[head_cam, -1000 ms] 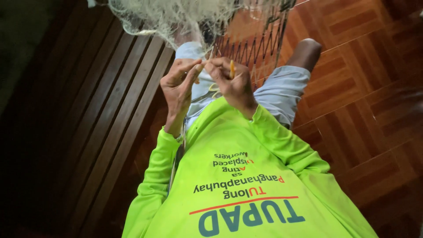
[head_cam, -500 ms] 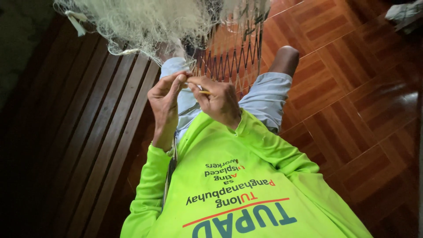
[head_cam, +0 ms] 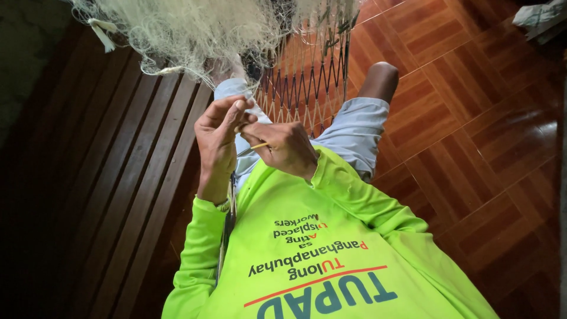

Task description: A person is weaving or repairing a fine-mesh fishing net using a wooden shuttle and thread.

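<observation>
My left hand [head_cam: 216, 142] is raised in front of my chest, its fingers pinched on thin pale threads of the fishing net [head_cam: 195, 29]. My right hand [head_cam: 289, 147] sits close beside it, closed around a thin yellow netting needle [head_cam: 258, 146] that points toward the left hand. The pale bunched net hangs above both hands, and a stretched panel of its mesh [head_cam: 307, 82] runs down between my knees. I wear a bright green long-sleeved shirt and light grey shorts.
A dark wooden slatted bench [head_cam: 118, 177] lies at the left. Reddish-brown parquet floor [head_cam: 472, 147] fills the right. My bare knee [head_cam: 381, 80] pokes out beside the mesh. A pale crumpled object [head_cam: 540, 15] lies at the top right corner.
Both hands have dropped slightly in the picture and shifted left. The needle now points sideways toward my left hand instead of upright. More of the bunched net shows at the top.
</observation>
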